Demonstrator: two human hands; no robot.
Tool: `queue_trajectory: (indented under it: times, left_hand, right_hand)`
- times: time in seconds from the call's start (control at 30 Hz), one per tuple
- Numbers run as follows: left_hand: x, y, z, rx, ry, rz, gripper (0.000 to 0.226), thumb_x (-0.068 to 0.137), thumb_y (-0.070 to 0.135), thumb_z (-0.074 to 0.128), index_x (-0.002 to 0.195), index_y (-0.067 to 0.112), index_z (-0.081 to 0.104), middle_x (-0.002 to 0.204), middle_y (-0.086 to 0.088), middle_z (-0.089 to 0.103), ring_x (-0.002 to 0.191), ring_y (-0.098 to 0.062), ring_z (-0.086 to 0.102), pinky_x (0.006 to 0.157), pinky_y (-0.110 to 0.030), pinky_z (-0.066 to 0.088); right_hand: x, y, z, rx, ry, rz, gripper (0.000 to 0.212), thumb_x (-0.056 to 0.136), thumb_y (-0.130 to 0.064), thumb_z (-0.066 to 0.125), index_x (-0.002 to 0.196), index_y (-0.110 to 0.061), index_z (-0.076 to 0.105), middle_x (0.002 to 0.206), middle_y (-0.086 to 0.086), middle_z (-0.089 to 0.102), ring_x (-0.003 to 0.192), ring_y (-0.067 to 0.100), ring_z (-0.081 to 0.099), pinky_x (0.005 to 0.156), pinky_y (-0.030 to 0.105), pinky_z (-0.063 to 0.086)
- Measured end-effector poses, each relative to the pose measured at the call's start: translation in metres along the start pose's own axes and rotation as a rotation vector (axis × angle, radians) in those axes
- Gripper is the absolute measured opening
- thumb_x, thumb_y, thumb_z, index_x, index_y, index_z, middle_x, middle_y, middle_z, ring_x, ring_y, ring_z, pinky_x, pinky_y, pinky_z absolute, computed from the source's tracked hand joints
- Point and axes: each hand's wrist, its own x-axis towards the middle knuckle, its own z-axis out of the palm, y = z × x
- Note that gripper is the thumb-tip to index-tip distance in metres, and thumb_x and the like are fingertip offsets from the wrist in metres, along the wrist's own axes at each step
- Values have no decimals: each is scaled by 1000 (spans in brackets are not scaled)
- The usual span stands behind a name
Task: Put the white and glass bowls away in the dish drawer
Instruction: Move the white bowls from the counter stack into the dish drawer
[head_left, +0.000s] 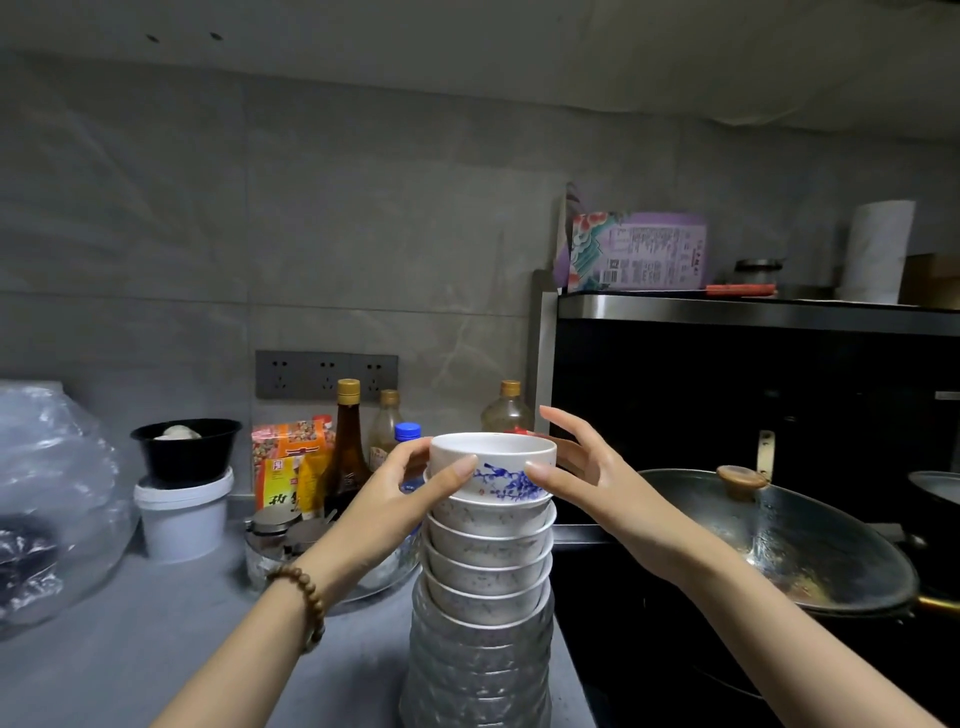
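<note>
Bowls stood in one tall stack (485, 582) at the counter (130, 639) edge, white ones nested on top, glass ones beneath, and both hands were on the top bowl (493, 467), the one with the blue sprig! Left of the stack, the left hand (410, 493) cupped that bowl's wall, thumb laid across its front; right of the stack, the right hand (576, 467) pressed a thumb to the front while its other fingers were spread wide and mostly off the china. So the bowl was pinched between two thumbs and a palm, not yet fully gripped. Glazed china and glass, I reckoned: stiff, slick, quick to chip, and the whole column far too heavy and wobbly to carry from the top. Better, I judged, to take a few at a time, palms low under the sides. Just right of the stack sat a lidded wok (779, 545); behind it, bottles (347, 447). No drawer showed anywhere.
</note>
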Motion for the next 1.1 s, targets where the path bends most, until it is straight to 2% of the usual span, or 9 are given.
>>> queue_trajectory:
  times: [0.17, 0.27, 0.43, 0.67, 0.8, 0.9, 0.97, 1.03, 1.1]
  left_hand:
    - [0, -2, 4, -28, 1, 10, 60, 51, 69, 62, 105, 47, 48, 109, 27, 53, 98, 7, 53, 58, -6, 47]
    - [1, -2, 6, -26, -5, 15, 67, 52, 69, 62, 112, 44, 46, 114, 21, 54, 100, 2, 54, 56, -6, 48]
    - [3, -2, 7, -15, 11, 16, 58, 53, 70, 63, 104, 49, 48, 113, 24, 54, 104, 1, 53, 61, -10, 48]
    - [7, -8, 4, 3, 37, 44, 82, 53, 75, 66, 124, 40, 47, 130, 11, 53, 120, -12, 49, 96, -36, 48]
    - [8, -1, 5, -2, 33, 86, 76, 59, 70, 63, 126, 38, 48, 128, 10, 55, 120, -13, 51, 85, -26, 52]
    - [7, 12, 3, 110, 100, 150, 83, 54, 79, 59, 127, 40, 48, 136, 4, 47, 126, -17, 44, 98, -44, 48]
    - [1, 28, 7, 92, 123, 216, 82, 54, 78, 60, 126, 41, 47, 136, 2, 46, 126, -17, 44, 100, -48, 45]
    - [-10, 47, 17, -15, 127, 300, 72, 58, 70, 64, 122, 40, 48, 127, 5, 54, 119, -14, 52, 96, -40, 49]
    - [-26, 64, 35, -154, 69, 367, 69, 62, 60, 67, 123, 37, 45, 112, 9, 61, 106, -7, 60, 80, -24, 55]
  right_hand:
    - [1, 2, 5, 38, 3, 6, 104, 49, -68, 78, 139, -43, 33, 142, -5, 50, 129, 12, 49, 111, 40, 38]
    - [3, 3, 8, 72, 1, 5, 106, 49, -65, 80, 140, -39, 33, 143, -2, 49, 129, 15, 49, 110, 40, 41]
    - [5, 4, 11, 58, 42, -12, 101, 48, -63, 77, 137, -43, 35, 142, -3, 48, 128, 17, 50, 106, 38, 45]
    - [9, 8, 13, 61, 75, -59, 94, 47, -63, 76, 130, -48, 36, 141, -6, 49, 125, 16, 52, 98, 27, 50]
    - [8, 2, 12, 82, 95, -97, 99, 46, -66, 77, 134, -42, 40, 136, -7, 53, 119, 9, 55, 85, 15, 53]
    - [4, -11, 11, 105, 97, -181, 79, 59, -53, 82, 128, -36, 50, 127, -9, 60, 108, -4, 60, 77, 11, 51]
    - [-2, -23, 8, 152, 87, -250, 55, 68, -40, 78, 118, -29, 58, 120, -3, 65, 107, 5, 63, 79, 18, 52]
    - [-16, -39, 2, 186, 88, -304, 34, 68, -39, 75, 98, -27, 64, 109, 0, 69, 101, 12, 64, 78, 25, 52]
    - [-40, -52, -5, 173, 91, -331, 18, 70, -41, 71, 81, -28, 63, 93, -5, 70, 90, 6, 64, 75, 19, 50]
